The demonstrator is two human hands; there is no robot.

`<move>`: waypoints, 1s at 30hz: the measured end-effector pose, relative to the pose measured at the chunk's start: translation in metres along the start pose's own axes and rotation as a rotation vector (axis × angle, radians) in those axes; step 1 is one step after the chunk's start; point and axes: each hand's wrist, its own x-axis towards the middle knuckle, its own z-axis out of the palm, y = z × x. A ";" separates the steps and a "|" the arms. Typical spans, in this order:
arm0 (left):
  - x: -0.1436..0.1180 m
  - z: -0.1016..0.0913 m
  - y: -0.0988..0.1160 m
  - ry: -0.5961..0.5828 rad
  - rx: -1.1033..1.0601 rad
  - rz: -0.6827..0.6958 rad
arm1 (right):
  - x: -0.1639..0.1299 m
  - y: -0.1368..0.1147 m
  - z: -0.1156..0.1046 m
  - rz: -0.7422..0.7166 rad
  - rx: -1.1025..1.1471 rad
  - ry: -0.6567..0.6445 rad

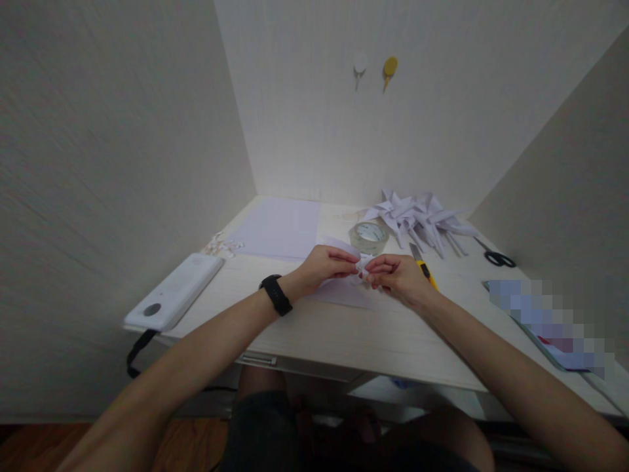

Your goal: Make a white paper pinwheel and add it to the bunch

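Paper (362, 264) pinched between left hand (327, 263) and right hand (396, 273) fingertips; light, floppy, creases easily, grip at edges.

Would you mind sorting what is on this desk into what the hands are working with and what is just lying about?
In hand:
- small folded white paper, pinched by left hand and right hand
- paper sheet under them

Lying about:
- tape roll
- pile of folded paper pieces
- scissors
- yellow cutter
- white device
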 end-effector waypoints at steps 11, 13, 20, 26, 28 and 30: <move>-0.002 0.003 0.002 0.014 0.021 -0.008 | 0.000 0.001 0.001 0.009 0.006 -0.004; -0.002 0.003 0.002 0.015 0.022 -0.004 | 0.000 0.002 0.001 0.003 0.000 -0.003; -0.001 0.000 -0.001 0.007 0.056 0.031 | 0.002 0.001 0.001 -0.073 -0.069 -0.004; 0.003 -0.002 -0.005 0.008 0.174 0.121 | 0.001 0.003 -0.002 -0.254 -0.436 -0.030; 0.004 -0.001 -0.006 0.023 0.242 0.154 | -0.001 0.003 -0.002 -0.295 -0.514 -0.047; 0.004 0.001 -0.007 0.030 0.291 0.173 | -0.002 0.003 -0.002 -0.333 -0.585 -0.071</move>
